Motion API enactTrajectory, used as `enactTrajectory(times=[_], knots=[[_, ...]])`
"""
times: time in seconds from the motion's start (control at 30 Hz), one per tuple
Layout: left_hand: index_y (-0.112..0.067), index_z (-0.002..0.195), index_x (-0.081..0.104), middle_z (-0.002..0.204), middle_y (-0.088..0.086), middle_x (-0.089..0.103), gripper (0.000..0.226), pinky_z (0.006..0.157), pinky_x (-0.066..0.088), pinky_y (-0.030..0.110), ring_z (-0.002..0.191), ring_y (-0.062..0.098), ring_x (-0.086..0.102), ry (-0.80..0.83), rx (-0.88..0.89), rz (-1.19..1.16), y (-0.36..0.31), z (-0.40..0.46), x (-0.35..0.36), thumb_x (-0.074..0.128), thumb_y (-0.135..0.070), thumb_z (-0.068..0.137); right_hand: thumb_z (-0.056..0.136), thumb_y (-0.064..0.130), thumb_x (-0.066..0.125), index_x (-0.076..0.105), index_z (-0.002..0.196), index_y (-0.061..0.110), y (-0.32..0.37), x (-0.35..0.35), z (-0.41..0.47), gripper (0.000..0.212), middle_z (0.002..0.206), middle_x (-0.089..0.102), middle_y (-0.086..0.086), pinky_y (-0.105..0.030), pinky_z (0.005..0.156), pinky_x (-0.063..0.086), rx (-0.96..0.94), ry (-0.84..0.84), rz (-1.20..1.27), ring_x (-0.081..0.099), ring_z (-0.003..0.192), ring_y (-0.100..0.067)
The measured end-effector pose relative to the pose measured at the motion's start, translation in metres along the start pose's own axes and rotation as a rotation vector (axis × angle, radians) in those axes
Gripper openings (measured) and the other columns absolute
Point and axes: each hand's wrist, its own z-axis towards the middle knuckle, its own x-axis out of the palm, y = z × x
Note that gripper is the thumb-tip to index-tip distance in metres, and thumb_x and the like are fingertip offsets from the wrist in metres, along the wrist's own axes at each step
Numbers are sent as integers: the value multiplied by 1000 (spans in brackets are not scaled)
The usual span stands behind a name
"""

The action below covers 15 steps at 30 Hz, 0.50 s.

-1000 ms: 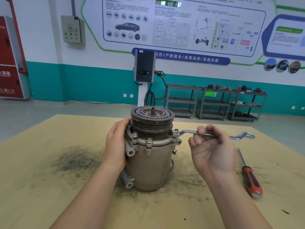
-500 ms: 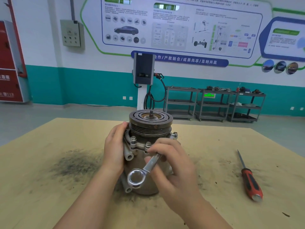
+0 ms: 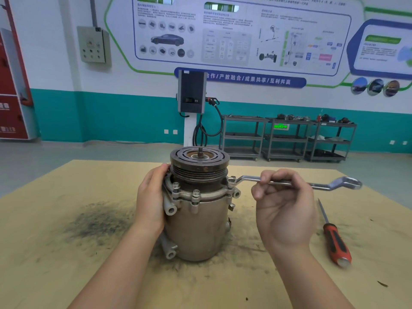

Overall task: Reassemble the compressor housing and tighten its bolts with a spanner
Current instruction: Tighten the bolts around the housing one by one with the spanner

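Spanner (image 3: 289,182) right of compressor (image 3: 197,215) – touching

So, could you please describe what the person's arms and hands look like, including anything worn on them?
Both are bare: the left hand and right hand carry no gloves, rings or watch, and both forearms show no sleeves as far as the frame's lower edge. No tattoos, bandages or markings are visible. The fingernails that show on the right hand look short and unpainted.
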Motion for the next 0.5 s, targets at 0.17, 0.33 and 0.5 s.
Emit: enactTrajectory(times=[0.17,0.33,0.5], knots=[[-17,90,76,98,8,74,23,88,51,40,99,23,68,6,-2,5,-1,-1,0,57,-27,98,101,26,34,59,62,12,1,-6,15,49,62,55,-7,-26,50,37,257,-77,147,44,46,-19],[-20,89,77,101,8,75,24,93,52,42,102,23,68,9,5,6,-1,-1,-1,56,-27,98,101,35,36,49,62,12,-3,-7,15,47,57,47,-5,-27,49,32,290,-134,228,37,41,-18],[-22,82,79,95,5,75,28,87,50,39,97,21,68,18,18,7,0,0,-1,56,-27,98,99,28,37,45,52,17,-6,-4,-7,48,50,45,-4,-24,49,33,-53,-8,17,35,42,-18]])
